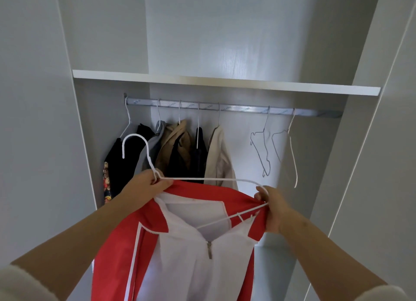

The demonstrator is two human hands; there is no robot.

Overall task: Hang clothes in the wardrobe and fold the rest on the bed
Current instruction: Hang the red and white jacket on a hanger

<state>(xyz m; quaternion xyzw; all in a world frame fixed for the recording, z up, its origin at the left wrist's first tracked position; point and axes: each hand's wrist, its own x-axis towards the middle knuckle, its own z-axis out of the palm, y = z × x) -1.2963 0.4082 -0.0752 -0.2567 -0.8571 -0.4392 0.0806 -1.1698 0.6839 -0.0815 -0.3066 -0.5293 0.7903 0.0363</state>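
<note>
The left hand [153, 183] pinches the white hanger [209, 179] at its neck, and the right hand [273, 208] grips its other end with the red jacket [126, 240]. The hanger lies across mid-frame, below the rail [236, 109], hook nearest the left hand.

A home, at an open built-in wardrobe [225, 30]: pale grey panels, a white shelf [225, 83] at twelve o'clock, and below it a metal rail [247, 109] carrying hung jackets [177, 147] at eleven o'clock and bare wire hangers [274, 143] at one o'clock.
</note>
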